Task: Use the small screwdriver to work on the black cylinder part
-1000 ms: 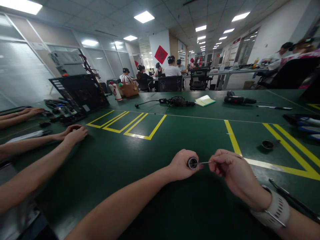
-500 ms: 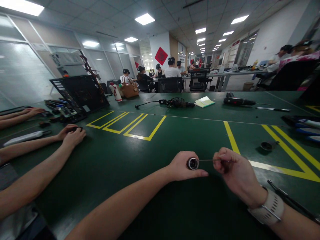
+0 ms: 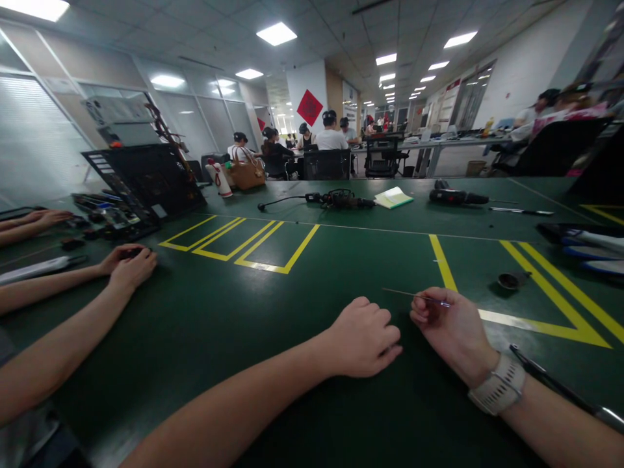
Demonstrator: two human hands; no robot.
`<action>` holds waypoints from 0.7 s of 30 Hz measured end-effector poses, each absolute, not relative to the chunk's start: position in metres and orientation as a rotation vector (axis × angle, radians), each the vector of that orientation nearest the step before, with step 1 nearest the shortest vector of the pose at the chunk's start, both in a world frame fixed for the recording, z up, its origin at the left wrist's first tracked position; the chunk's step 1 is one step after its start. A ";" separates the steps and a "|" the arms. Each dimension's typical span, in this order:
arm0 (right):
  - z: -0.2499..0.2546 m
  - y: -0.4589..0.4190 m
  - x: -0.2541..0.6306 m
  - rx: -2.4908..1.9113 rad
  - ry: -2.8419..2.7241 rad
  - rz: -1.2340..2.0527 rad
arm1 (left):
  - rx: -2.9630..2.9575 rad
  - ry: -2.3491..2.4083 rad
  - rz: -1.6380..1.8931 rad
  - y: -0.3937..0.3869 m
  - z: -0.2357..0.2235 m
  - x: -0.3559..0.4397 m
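My left hand (image 3: 368,338) is closed, its back turned up, above the green tabletop (image 3: 273,403). The small cylindrical metal part seen in it half a second ago is now hidden by the curled fingers. My right hand (image 3: 446,325), with a watch on the wrist, pinches a thin screwdriver (image 3: 400,292) whose slim shaft points left, just above and apart from my left hand. A dark cup-shaped metal part (image 3: 511,281) lies to the right, within the yellow tape lines. Near my right forearm lies a dark rod-like tool (image 3: 550,377).
Farther back lie a corded dark tool (image 3: 336,199), an open notebook (image 3: 394,197), a power drill (image 3: 455,195) and a pen (image 3: 521,211). Blue-and-white items (image 3: 589,250) sit at right. At left, another person's hands (image 3: 129,266) work near a black frame (image 3: 146,182).
My left hand has turned over and closed, taking the cylindrical part's open end out of sight. The screwdriver's shaft has come away from it, tip now free and raised. The view has shifted slightly.
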State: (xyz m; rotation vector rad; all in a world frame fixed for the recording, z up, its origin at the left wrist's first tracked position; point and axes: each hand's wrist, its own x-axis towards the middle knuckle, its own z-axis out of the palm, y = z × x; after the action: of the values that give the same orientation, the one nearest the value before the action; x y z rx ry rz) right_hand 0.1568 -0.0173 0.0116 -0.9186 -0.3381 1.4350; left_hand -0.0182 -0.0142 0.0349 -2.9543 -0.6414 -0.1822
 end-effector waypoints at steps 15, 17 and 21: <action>0.005 -0.014 0.155 -0.917 -0.324 1.419 | -2.716 -0.210 -0.240 -0.022 0.029 -0.012; 0.006 -0.015 0.153 -0.911 -0.320 1.414 | -2.732 -0.193 -0.228 -0.022 0.030 -0.013; 0.006 -0.016 0.151 -0.900 -0.319 1.396 | -2.700 -0.096 -0.258 -0.021 0.031 -0.013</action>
State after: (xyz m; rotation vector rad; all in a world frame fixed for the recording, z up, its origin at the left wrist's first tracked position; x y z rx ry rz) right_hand 0.1515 -0.0160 0.0061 -0.9005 -0.3186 1.3957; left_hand -0.0134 -0.0214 0.0314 -2.6997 -0.0955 -0.2577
